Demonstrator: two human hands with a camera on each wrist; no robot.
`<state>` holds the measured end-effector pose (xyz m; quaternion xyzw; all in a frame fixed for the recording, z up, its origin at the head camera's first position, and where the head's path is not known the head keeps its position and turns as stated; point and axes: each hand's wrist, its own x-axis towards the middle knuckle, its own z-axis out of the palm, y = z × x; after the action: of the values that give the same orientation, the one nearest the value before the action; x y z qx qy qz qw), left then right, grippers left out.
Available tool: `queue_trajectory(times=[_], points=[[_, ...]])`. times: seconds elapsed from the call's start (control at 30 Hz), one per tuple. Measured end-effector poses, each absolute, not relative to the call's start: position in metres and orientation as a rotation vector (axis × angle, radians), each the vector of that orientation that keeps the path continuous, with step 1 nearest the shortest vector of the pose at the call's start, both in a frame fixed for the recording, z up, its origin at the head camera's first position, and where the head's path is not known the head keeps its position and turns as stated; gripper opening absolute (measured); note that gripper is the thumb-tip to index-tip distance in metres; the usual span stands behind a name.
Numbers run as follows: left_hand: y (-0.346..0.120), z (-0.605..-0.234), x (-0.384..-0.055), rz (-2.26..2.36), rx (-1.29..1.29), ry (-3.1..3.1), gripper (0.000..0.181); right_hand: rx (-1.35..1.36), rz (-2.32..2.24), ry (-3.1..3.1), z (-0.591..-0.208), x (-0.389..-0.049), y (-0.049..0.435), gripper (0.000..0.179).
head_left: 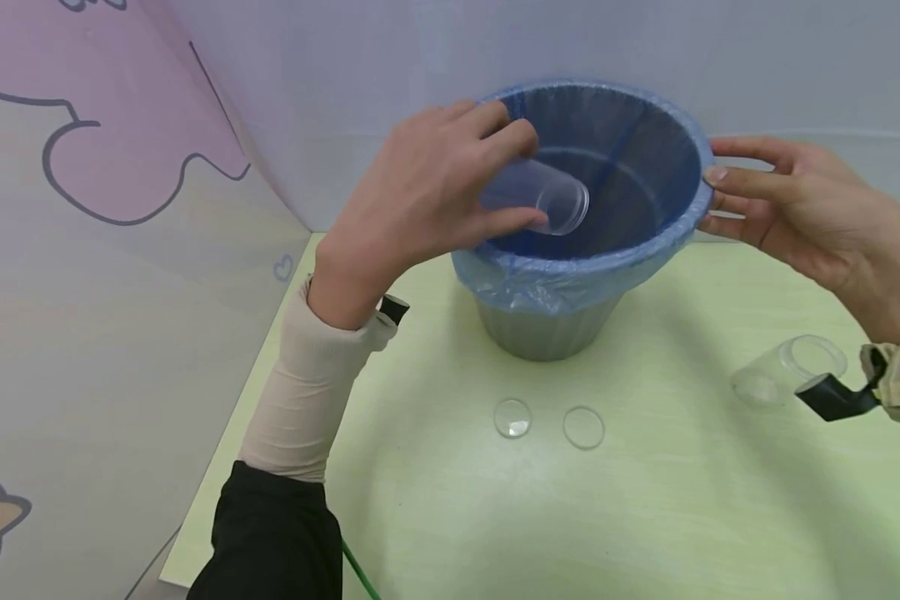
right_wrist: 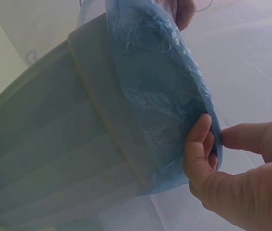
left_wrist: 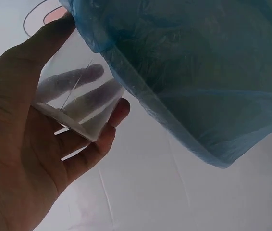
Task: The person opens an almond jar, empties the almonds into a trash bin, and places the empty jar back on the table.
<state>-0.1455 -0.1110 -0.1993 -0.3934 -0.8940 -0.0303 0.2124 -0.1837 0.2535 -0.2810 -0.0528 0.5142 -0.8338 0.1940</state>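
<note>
My left hand (head_left: 442, 179) grips a clear plastic cylinder-shaped container (head_left: 536, 193), tilted over the near-left rim of a trash bin (head_left: 543, 329). Its round end points into the bin's mouth. In the left wrist view, fingers show through the container's transparent wall (left_wrist: 78, 91). Whether it holds anything cannot be made out. A blue plastic liner (head_left: 562, 283) is folded over the bin's rim. On the right side, my right hand (head_left: 817, 200) pinches that lined rim, thumb on one face and fingers on the other, as the right wrist view also shows in the liner (right_wrist: 160, 96).
Two clear round discs (head_left: 512, 417), like lids, lie on the pale green table (head_left: 495, 525) in front of the bin. A second clear container (head_left: 765, 375) lies on its side near the right wrist. A curtain-like wall stands behind, and a green cable (head_left: 358, 568) runs near the left sleeve.
</note>
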Motion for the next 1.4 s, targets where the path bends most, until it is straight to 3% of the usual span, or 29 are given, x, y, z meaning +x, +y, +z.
queue_trajectory(times=[0.43,0.87,1.07,1.4], points=[[-0.110,-0.196,-0.148,-0.251,-0.972,-2.544,0.052,-0.131,-2.344,1.444,-0.282,-0.185,0.254,0.040],[-0.105,-0.186,-0.143,-0.476,-0.447,-2.941,0.060,-0.138,-2.346,1.434,-0.282,-0.183,0.253,0.041],[-0.108,-0.179,-0.137,-0.707,-0.327,-2.978,0.063,-0.139,-2.341,1.443,-0.282,-0.183,0.254,0.041],[-0.112,-0.178,-0.135,-0.630,-0.224,-3.128,0.063,-0.144,-2.336,1.445,-0.283,-0.183,0.255,0.040]])
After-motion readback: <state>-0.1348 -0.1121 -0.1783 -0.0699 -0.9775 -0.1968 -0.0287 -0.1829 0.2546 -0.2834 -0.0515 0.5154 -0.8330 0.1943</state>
